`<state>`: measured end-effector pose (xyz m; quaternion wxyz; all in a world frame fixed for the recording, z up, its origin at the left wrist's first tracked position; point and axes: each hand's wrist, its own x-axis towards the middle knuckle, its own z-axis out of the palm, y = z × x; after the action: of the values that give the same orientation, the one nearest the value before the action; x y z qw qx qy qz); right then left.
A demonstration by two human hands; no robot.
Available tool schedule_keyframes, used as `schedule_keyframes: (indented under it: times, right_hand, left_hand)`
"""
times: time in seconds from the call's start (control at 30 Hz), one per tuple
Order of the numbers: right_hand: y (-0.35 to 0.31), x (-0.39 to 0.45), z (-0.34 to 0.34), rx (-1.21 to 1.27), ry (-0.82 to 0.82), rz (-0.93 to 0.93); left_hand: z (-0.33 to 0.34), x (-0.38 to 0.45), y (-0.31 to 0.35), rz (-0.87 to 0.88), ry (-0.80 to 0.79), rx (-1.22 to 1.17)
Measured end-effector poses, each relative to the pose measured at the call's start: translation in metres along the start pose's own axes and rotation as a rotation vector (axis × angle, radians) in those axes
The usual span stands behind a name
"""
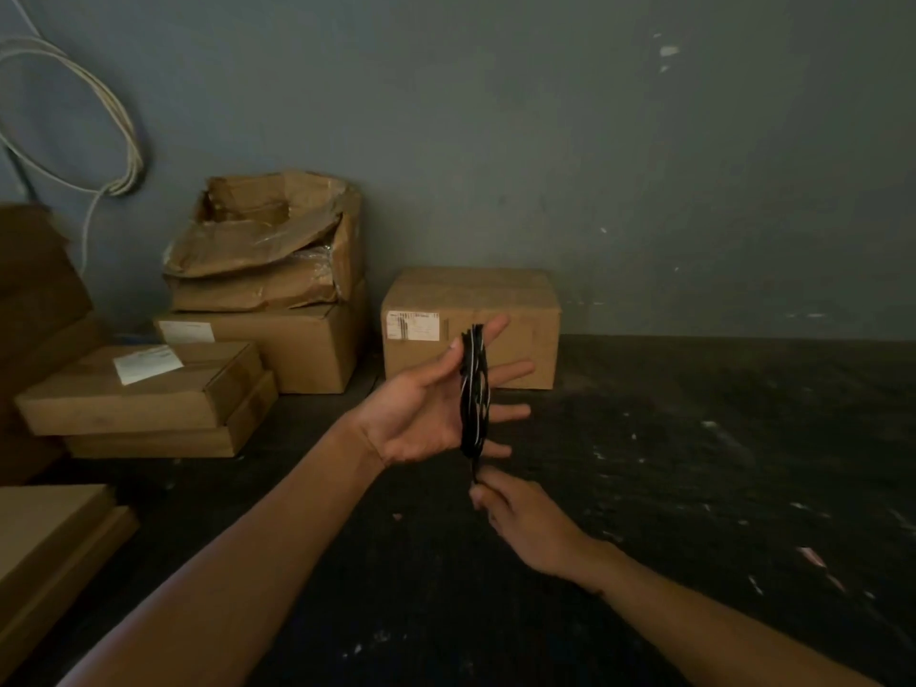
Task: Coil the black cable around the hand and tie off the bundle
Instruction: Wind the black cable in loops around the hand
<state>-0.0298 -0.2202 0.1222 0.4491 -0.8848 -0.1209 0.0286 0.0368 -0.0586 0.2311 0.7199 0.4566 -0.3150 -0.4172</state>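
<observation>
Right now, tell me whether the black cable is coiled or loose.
Coiled. The black cable loops in several turns around the open left hand's fingers, and the right hand pinches its short tail just below the bundle. No tie-off shows yet.

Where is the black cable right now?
In the head view, near centre, the cable is coiled around the fingers of the open left hand; its tail drops to the right hand, pinching it below.

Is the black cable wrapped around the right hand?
No, the black cable is coiled around the fingers of the open left hand, while the right hand pinches its loose end just below the coil.
</observation>
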Motion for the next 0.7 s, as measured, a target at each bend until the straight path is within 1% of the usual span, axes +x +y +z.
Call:
schedule_keyframes:
  times: [0.17,0.37,0.53,0.7]
  right_hand:
    - [-0.014,-0.005,0.010,-0.098,-0.014,-0.046]
    - [-0.031,-0.013,0.004,-0.334,0.014,-0.134]
    - [-0.038,-0.014,-0.008,-0.405,-0.023,-0.112]
    - [-0.046,-0.002,-0.030,-0.369,-0.087,-0.024]
  left_hand:
    - [-0.014,-0.001,0.000,0.063,0.143,-0.011]
    - [-0.031,-0.005,-0.007,0.066,0.331,0.031]
    - [-0.046,-0.011,-0.022,0.033,0.463,0.115]
    - [-0.048,-0.016,-0.031,-0.005,0.506,0.149]
